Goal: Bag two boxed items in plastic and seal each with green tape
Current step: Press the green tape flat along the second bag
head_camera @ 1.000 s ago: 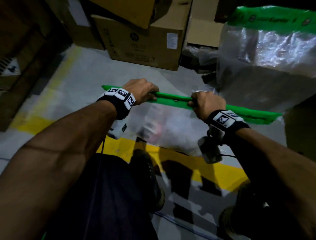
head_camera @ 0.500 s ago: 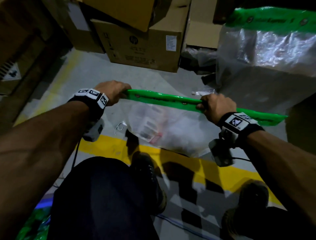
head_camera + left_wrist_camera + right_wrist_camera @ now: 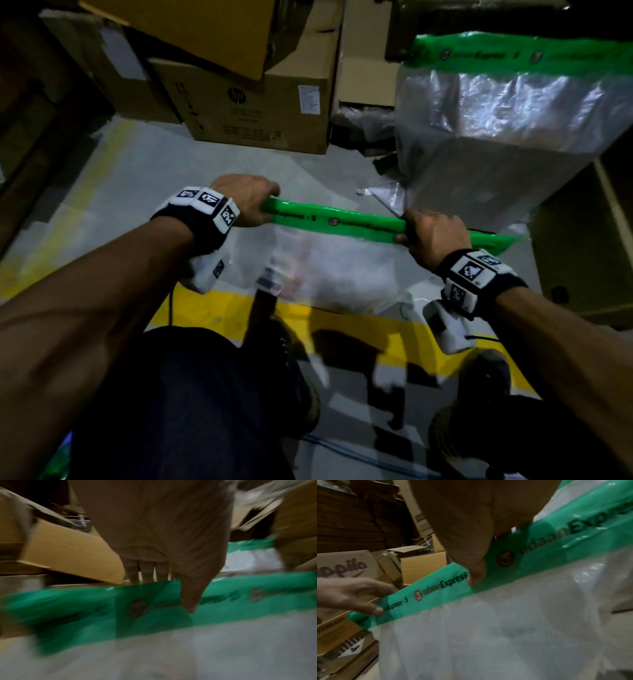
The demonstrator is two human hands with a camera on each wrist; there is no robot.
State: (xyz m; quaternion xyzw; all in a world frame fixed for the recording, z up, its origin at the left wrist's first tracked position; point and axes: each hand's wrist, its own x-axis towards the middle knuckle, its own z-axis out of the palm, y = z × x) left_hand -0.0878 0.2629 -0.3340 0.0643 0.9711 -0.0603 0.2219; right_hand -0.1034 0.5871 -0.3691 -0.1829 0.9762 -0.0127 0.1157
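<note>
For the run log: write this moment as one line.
left hand: pinches green tape | right hand: pinches same tape | plastic bag: hangs below | second taped bag: behind

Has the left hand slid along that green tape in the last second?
Yes. The left hand slid leftward along the green tape, away from the right hand and the HP box.
</note>
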